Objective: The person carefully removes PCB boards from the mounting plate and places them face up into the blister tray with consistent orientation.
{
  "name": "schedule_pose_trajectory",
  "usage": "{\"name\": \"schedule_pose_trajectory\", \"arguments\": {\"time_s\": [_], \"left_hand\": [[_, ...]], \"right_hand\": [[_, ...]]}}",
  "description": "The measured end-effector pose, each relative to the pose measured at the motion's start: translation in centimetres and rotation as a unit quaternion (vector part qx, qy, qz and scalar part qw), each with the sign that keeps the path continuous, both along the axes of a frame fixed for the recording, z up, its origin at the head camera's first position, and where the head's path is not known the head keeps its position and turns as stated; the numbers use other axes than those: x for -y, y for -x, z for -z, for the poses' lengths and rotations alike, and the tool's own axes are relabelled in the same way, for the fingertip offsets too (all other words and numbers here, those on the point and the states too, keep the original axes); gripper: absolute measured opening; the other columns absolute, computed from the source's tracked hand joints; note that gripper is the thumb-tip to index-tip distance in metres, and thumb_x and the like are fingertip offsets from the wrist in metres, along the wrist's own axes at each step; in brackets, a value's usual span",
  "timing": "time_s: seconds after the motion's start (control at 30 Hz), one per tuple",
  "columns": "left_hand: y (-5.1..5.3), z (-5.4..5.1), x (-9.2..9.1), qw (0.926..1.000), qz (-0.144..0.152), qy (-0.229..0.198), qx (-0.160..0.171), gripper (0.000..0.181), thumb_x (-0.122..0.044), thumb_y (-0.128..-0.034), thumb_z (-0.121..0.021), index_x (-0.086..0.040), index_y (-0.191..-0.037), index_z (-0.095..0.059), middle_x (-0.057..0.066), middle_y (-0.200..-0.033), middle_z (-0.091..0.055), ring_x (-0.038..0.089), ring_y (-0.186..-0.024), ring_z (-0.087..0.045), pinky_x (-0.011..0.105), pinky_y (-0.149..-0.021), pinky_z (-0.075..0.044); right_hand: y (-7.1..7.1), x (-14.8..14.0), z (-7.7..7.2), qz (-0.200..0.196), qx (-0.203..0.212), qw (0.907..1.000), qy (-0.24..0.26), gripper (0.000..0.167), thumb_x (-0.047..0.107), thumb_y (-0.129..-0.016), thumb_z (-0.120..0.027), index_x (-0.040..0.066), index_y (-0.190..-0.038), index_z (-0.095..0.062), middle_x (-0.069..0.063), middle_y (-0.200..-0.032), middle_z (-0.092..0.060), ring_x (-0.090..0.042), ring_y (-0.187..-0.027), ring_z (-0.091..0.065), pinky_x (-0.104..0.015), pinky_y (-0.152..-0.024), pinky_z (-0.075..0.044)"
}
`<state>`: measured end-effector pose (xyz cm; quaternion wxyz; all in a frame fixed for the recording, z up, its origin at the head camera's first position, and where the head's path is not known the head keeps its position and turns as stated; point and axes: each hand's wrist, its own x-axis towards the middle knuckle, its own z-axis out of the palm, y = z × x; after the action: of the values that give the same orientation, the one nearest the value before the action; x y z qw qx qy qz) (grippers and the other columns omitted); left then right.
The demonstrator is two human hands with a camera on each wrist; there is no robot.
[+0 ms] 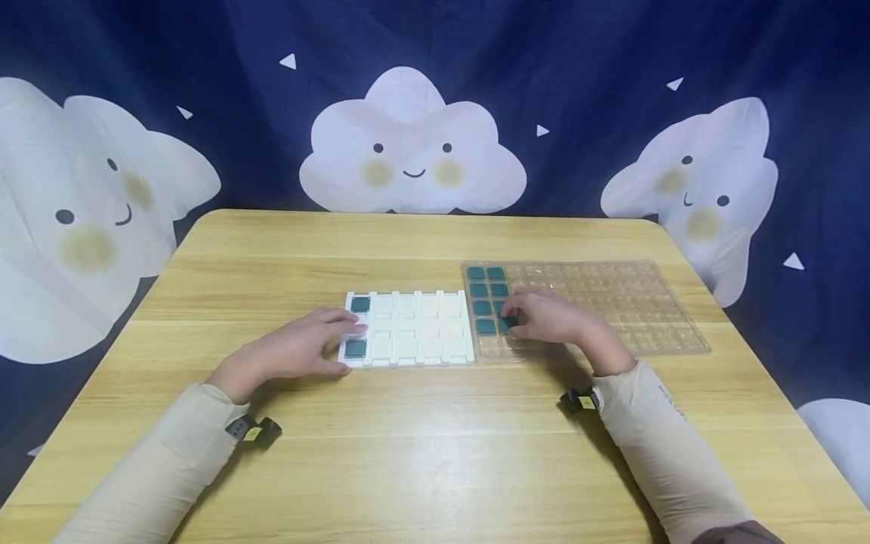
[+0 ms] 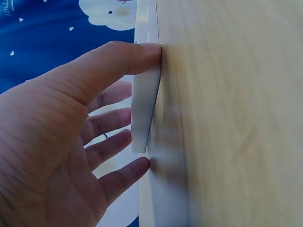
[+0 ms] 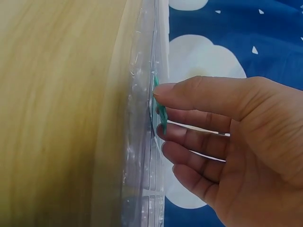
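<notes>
My right hand point(image 1: 552, 316) pinches a small dark green square chip point(image 3: 160, 106) between thumb and fingers, tilted at the surface of a clear plastic tray point(image 1: 591, 302). Several more green chips point(image 1: 479, 290) lie in that tray's two leftmost columns. Beside it, touching or nearly so, is a white tray point(image 1: 406, 323) with rows of pockets. Two green chips sit in its leftmost column, one in the back pocket point(image 1: 360, 304) and one in the front pocket point(image 1: 356, 348). My left hand point(image 1: 302, 346) rests at the white tray's left end, thumb against the front edge point(image 2: 146, 109), fingers loosely extended.
Both trays lie flat on a wooden table point(image 1: 421, 438). A dark blue curtain point(image 1: 571, 45) with white clouds hangs behind the table's far edge. Small black wrist devices point(image 1: 253, 431) are strapped at both sleeves.
</notes>
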<state>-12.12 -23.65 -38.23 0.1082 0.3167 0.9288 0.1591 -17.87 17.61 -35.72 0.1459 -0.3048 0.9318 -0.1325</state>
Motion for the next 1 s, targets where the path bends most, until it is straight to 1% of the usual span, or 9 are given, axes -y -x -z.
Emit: {"name": "schedule_pose_trajectory", "arguments": {"time_s": [0.27, 0.5, 0.73, 0.87, 1.0], "left_hand": [[-0.1, 0.0, 0.1, 1.0000, 0.000, 0.002, -0.003, 0.072, -0.037, -0.0819, -0.078, -0.010, -0.143, -0.051, 0.014, -0.147, -0.044, 0.037, -0.137, -0.035, 0.054, -0.113, -0.029], [0.0, -0.1, 0.0, 1.0000, -0.008, 0.005, 0.004, 0.072, -0.037, -0.0824, -0.078, -0.012, -0.144, -0.050, 0.013, -0.148, -0.043, 0.036, -0.137, -0.034, 0.053, -0.113, -0.029], [0.0, -0.2, 0.1, 0.9999, -0.006, 0.009, 0.005, 0.073, -0.036, -0.0829, -0.078, -0.011, -0.145, -0.049, 0.015, -0.149, -0.042, 0.036, -0.138, -0.034, 0.054, -0.113, -0.028], [0.0, -0.1, 0.1, 0.9999, -0.005, 0.014, 0.003, 0.073, -0.037, -0.0831, -0.077, -0.011, -0.145, -0.049, 0.014, -0.149, -0.042, 0.036, -0.138, -0.034, 0.053, -0.113, -0.028], [-0.1, 0.0, -0.1, 0.9999, -0.002, 0.012, 0.000, 0.072, -0.037, -0.0826, -0.078, -0.011, -0.144, -0.050, 0.014, -0.148, -0.043, 0.035, -0.137, -0.035, 0.052, -0.113, -0.029]], "right_hand": [[0.0, 0.1, -0.3, 0.008, 0.005, 1.0000, 0.000, 0.033, 0.018, -0.083, -0.077, 0.007, -0.113, -0.069, -0.004, -0.109, -0.063, -0.026, -0.101, -0.059, -0.048, -0.094, -0.047], [0.0, 0.1, -0.4, 0.006, 0.004, 1.0000, 0.000, 0.032, 0.018, -0.083, -0.077, 0.007, -0.112, -0.069, -0.004, -0.108, -0.063, -0.027, -0.101, -0.059, -0.049, -0.094, -0.047], [0.0, 0.5, -0.4, 0.003, 0.002, 0.9998, 0.021, 0.031, 0.018, -0.084, -0.077, 0.005, -0.111, -0.068, -0.005, -0.109, -0.063, -0.027, -0.101, -0.060, -0.046, -0.092, -0.049], [-0.1, 0.9, -0.5, -0.005, -0.025, 0.9993, 0.027, 0.028, 0.019, -0.086, -0.075, 0.005, -0.109, -0.068, -0.006, -0.107, -0.065, -0.027, -0.101, -0.062, -0.046, -0.092, -0.050], [-0.4, 1.5, -0.2, -0.011, -0.066, 0.9973, 0.032, 0.025, 0.022, -0.087, -0.075, 0.006, -0.106, -0.069, -0.006, -0.104, -0.067, -0.026, -0.098, -0.063, -0.046, -0.090, -0.051]]}}
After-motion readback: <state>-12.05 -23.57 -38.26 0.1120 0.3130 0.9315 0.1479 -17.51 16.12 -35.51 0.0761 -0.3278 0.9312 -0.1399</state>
